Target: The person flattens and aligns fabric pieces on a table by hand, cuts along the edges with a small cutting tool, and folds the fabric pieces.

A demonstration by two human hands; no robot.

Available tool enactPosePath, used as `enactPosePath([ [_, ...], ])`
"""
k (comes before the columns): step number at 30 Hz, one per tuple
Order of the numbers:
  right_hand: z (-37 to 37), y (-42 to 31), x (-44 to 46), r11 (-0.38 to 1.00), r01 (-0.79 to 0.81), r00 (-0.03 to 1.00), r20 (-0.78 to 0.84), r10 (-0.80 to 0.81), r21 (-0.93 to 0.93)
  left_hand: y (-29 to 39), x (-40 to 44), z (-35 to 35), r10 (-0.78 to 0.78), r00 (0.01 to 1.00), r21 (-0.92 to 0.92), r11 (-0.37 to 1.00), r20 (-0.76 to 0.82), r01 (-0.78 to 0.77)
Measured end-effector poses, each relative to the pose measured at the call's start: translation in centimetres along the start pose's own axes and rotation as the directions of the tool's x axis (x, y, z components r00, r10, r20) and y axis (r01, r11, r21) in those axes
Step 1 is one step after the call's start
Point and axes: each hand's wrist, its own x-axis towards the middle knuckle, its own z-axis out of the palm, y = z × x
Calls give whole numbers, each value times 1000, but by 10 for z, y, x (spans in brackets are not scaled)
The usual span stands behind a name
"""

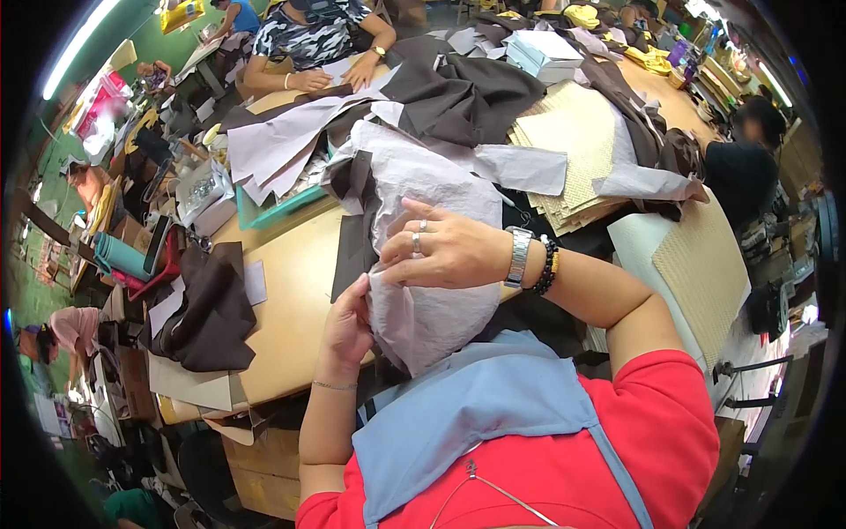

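left hand [348, 324], nearly closed, pinches pale fabric [449, 322] at its left edge; right hand [451, 250], half-curled above, probably aligns it, grip unclear.

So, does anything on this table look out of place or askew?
I see nothing spilled or damaged. The textured pale-yellow sheets are stacked askew, edges fanned out unevenly, and the dark cloth at the left of the table lies crumpled.
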Motion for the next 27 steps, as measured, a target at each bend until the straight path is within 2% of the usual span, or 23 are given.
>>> enactPosePath([
  [2,4,3,3,1000,-8,1000,9,7,30,1,0,-11,10,999,50,999,47,-12],
  [5,4,3,6,998,-42,995,91,37,53,-1,-4,-24,92,989,412,902,117,-133],
  [8,4,1,9,999,20,992,127,-16,-32,-3,-8,-14,282,947,528,786,155,-321],
  [10,7,2,8,996,24,996,84,-18,-80,-6,-6,-5,331,938,419,841,100,-341],
  [12,6,6,9,1000,-20,997,74,20,2,-6,-5,0,369,929,346,868,27,-355],
  [13,6,6,8,999,-31,998,59,32,-5,-8,0,-7,378,924,310,872,65,-378],
  [17,0,2,11,998,50,998,29,-51,27,-8,3,-1,385,923,167,911,-20,-376],
  [20,-5,2,11,1000,2,985,174,-4,10,1,6,-4,359,930,133,928,-75,-348],
  [21,-3,4,11,994,-82,985,156,69,73,2,9,-12,367,929,137,924,-50,-357],
  [24,-10,18,10,997,-77,978,195,80,-23,9,13,-29,371,928,214,910,-38,-355],
  [25,-15,23,11,997,-72,983,166,75,-25,8,17,-30,474,878,327,842,-68,-429],
  [26,-21,28,15,996,-86,990,115,85,1,7,16,-32,706,708,652,548,-23,-525],
  [27,-27,32,20,995,-98,993,65,96,27,7,11,-28,855,504,865,158,120,-475],
])
